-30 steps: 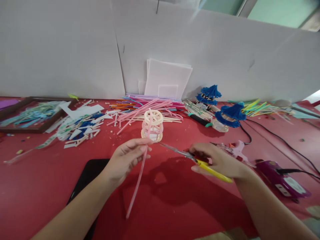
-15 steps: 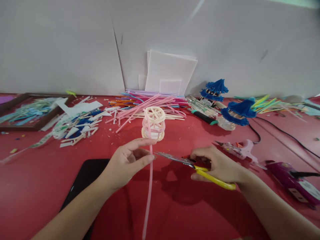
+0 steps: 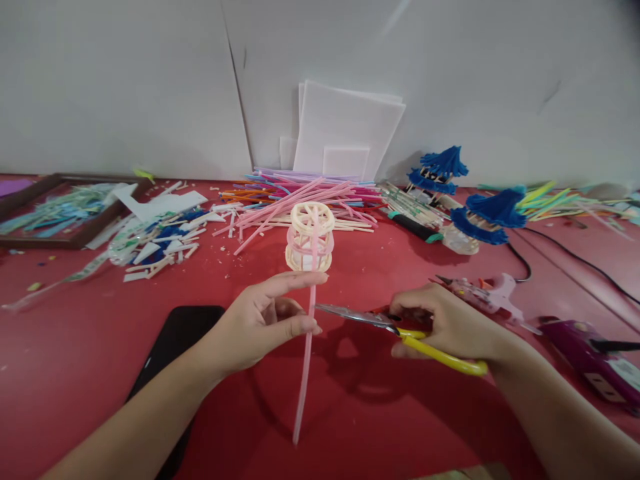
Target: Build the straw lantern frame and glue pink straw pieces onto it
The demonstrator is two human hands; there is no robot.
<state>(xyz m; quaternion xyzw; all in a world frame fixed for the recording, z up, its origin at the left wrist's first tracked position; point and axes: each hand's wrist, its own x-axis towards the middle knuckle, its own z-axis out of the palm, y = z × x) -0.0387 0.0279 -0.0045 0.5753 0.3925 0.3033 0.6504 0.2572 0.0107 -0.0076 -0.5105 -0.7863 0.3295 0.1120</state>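
A pink strip point(image 3: 303, 387) is held upright, slightly bent, by the left hand point(image 3: 273, 320) above the red table point(image 3: 250, 413). It is steadied by the thumb and fingers, with the index finger stretched across it and the thumb set lower, apart from the index finger. The strip's upper length is seen in front of a small cream-and-pink openwork frame point(image 3: 295, 241); whether the two are touching cannot be told. Yellow-handled scissors point(image 3: 450, 359) are gripped by the right hand point(image 3: 447, 323), its fingers curled about the handles. The blades are pointed left, their tips brought up to the strip between thumb and index finger; whether it is caught between them cannot be told. Coloured sticks point(image 3: 295, 200) are heaped beyond the frame on the far side. A pink glue gun point(image 3: 500, 293) is seen to the right, and a black flat object point(image 3: 183, 333) is partly covered by the left forearm.
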